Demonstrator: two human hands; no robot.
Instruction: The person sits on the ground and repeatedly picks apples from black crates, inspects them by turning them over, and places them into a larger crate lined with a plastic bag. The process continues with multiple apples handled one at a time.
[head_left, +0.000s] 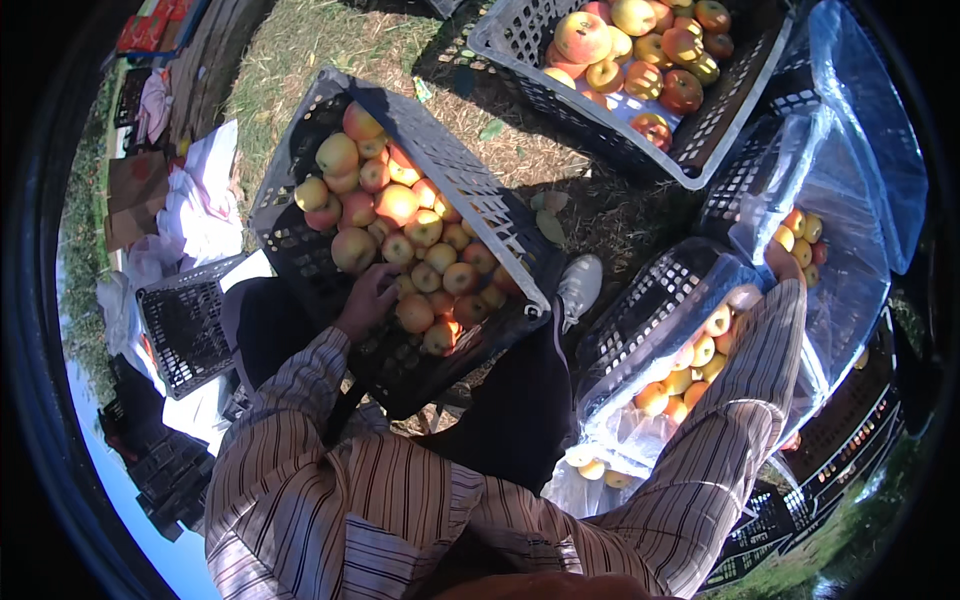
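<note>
A black plastic crate (450, 172) of yellow-red apples (397, 204) stands tilted between my knees. Inside its near left part, my left hand (371, 300) is down against the apples with the fingers bent; whether it grips one cannot be told. My right arm stretches far to the right. There my right hand (784, 262) is beside a small group of apples (806, 240) in a crate lined with clear bluish plastic film (847, 300). Its fingers are mostly hidden by the wrist and film.
Another lined crate (637, 307) holds apples (686, 367) under my right forearm. Beyond is a larger crate (600, 112) of apples (645, 45). A smaller black crate (187, 322), white plastic bags (195, 195) and a cardboard box (137, 196) are at left. Dry grass (337, 37) covers the ground.
</note>
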